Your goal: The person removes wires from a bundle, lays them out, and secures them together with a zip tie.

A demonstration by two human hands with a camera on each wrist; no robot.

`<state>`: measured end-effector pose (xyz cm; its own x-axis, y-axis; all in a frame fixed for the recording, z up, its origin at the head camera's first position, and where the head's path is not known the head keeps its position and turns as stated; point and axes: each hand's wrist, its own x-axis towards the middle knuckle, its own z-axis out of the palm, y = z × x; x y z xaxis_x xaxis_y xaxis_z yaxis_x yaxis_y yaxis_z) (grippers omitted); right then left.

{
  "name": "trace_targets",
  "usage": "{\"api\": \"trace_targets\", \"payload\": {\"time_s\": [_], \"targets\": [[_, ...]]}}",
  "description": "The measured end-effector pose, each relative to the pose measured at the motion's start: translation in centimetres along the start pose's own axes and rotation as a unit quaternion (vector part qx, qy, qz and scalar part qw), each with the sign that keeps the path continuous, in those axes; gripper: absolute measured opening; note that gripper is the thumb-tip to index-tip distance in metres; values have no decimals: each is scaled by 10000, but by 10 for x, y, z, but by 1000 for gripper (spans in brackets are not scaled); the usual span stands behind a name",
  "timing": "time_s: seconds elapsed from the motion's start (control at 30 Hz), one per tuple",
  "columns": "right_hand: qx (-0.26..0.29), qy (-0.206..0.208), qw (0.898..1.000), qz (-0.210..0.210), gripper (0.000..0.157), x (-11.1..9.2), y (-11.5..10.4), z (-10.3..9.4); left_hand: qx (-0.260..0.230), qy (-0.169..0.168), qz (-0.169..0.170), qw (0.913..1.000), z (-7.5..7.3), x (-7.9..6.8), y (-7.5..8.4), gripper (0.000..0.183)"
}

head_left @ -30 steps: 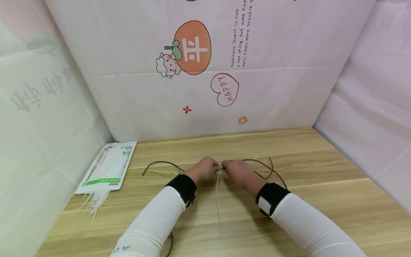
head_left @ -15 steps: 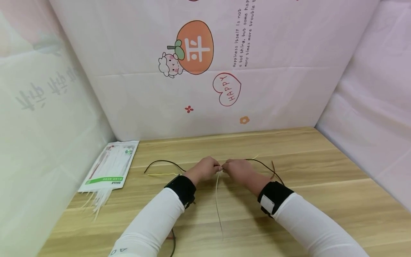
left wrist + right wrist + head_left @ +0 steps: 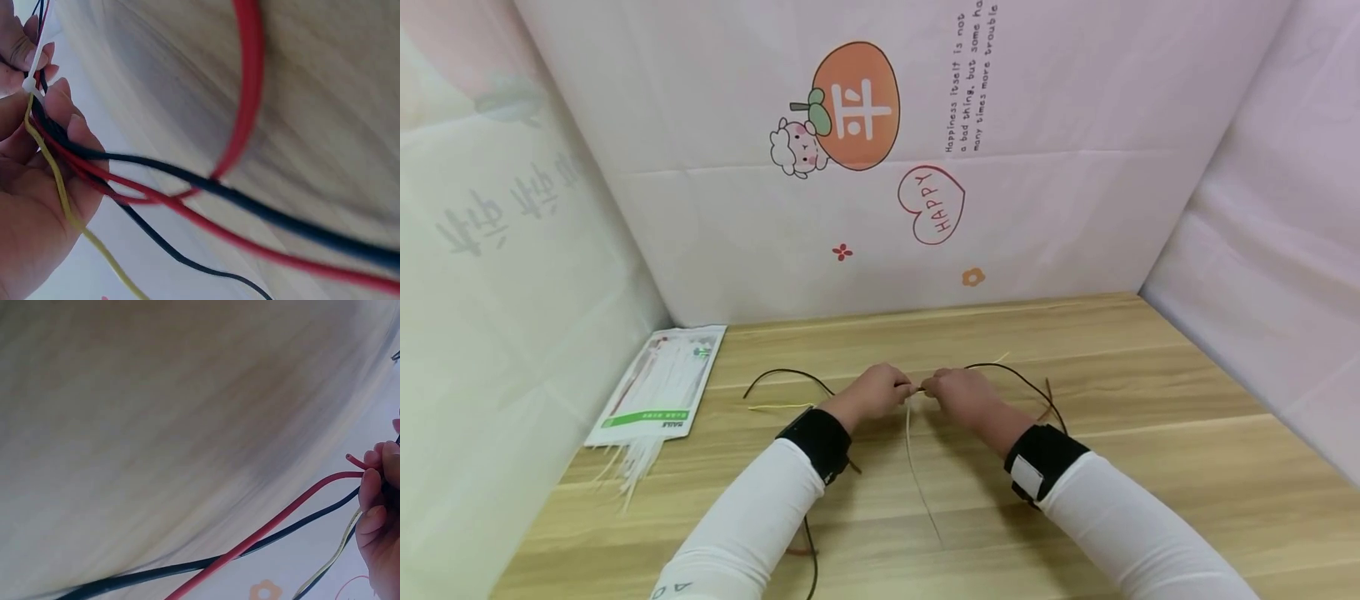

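Observation:
Near the middle of the table, my left hand (image 3: 874,392) grips a bundle of electrical wires. Black wire (image 3: 165,165), red wire (image 3: 212,219) and yellow wire (image 3: 69,203) trail out of its fingers in the left wrist view. Around the bundle, at the left fingertips, sits a white cable tie (image 3: 29,84), its long tail hanging toward the front in the head view. Close by on the right, my right hand (image 3: 961,396) pinches the same bundle. Red wire (image 3: 256,534), black wire (image 3: 306,520) and a pale yellow wire (image 3: 342,540) leave it in the right wrist view.
A white bag (image 3: 658,383) with a green stripe lies at the table's left; loose cable ties (image 3: 636,467) stick out of its front end. A printed white cloth (image 3: 737,233) rises behind the wood-grain table (image 3: 1120,358), with cloth walls on both sides.
The cable tie's tail has swung to the right at its lower end. A short stretch of wire now shows between the hands, which stay nearly in place. Wire ends have shifted slightly.

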<state>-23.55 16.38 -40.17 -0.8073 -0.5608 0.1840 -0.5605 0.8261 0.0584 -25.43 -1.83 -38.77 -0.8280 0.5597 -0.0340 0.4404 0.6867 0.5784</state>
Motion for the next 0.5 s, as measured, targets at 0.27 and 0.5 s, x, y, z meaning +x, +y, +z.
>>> {"api": "trace_targets", "payload": {"time_s": [0.27, 0.5], "targets": [[-16, -58, 10000, 63, 9, 2, 0, -1, -254, -177, -273, 9991, -6, -4, -9, 27], [212, 6, 9998, -26, 5, 2, 0, 0, -299, -307, -387, 9983, -10, -10, -14, 28]]}}
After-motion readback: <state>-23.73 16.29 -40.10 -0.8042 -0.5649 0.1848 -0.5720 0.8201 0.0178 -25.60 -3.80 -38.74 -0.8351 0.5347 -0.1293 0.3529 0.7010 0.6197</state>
